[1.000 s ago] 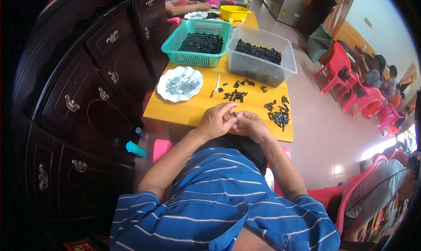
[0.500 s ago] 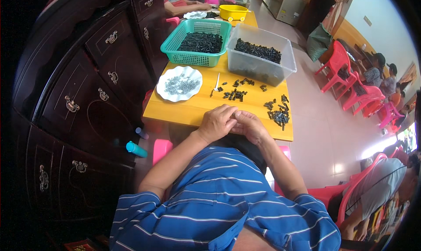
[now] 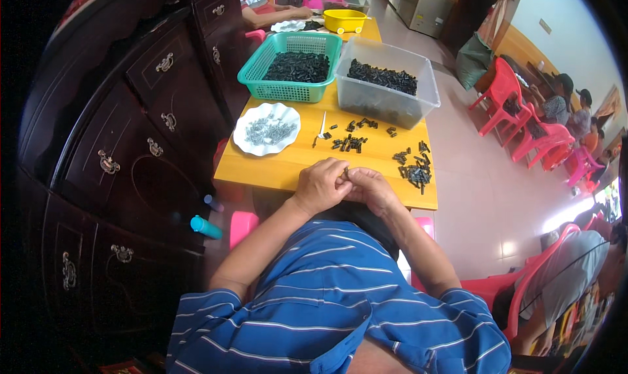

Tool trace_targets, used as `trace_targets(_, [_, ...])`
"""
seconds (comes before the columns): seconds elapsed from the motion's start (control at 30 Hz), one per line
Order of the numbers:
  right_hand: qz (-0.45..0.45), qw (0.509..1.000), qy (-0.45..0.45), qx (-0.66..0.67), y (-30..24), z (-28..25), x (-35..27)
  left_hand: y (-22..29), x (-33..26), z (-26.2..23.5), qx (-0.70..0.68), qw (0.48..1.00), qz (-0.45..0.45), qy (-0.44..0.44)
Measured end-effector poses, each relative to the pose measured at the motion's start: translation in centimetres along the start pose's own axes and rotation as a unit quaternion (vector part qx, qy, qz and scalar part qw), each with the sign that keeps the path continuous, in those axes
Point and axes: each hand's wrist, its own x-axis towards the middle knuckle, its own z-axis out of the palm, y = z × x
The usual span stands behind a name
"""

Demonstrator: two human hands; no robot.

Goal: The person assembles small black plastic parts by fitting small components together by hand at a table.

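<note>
Both hands meet at the yellow wooden desk's (image 3: 288, 168) six o'clock edge: left hand (image 3: 320, 186) and right hand (image 3: 370, 187), fingers pinched on a small black plastic piece (image 3: 345, 172). It looks light, stiff and easily dropped; best gripped at its ends.

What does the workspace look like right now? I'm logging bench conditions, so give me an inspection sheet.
Surface: yellow table, small and crowded.
Job's things: small black part pinched between both hands; loose black parts; white plate of metal pieces.
Clutter: green basket and clear bin, both holding black parts.
Grip: left hand and right hand pressed together at the table edge.
Cables: nothing seen.
Surroundings: dark cabinet, red chairs, other people seated.
</note>
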Motion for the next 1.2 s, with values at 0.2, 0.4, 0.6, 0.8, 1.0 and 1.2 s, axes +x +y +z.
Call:
trace_targets(0.2, [-0.016, 0.999, 0.023, -0.024, 0.2, 0.5, 0.0, -0.2, -0.1, 0.1, 0.028, 0.999, 0.019, -0.014])
trace_targets(0.4, [-0.012, 0.999, 0.035, -0.024, 0.3, 0.4, -0.1, -0.3, -0.1, 0.1, 0.019, 0.999, 0.032, -0.014])
trace_targets(0.6, [-0.01, 0.999, 0.035, -0.027, 0.2, 0.3, -0.3, -0.6, -0.4, 0.2, 0.004, 0.999, 0.034, -0.009])
trace_targets(0.8, [-0.01, 0.999, 0.031, -0.014, -0.3, 0.9, -0.6, -0.4, -0.1, -0.1, -0.034, 0.999, 0.003, -0.007])
trace_targets(1.0, [-0.015, 1.0, 0.022, -0.012, -0.3, 0.7, -0.5, -0.6, -0.1, 0.2, -0.03, 0.999, 0.016, 0.009])
trace_targets(1.2, [-0.05, 0.993, 0.042, -0.1, -0.3, 0.4, -0.4, -0.5, -0.2, -0.2, -0.015, 0.999, 0.009, -0.042])
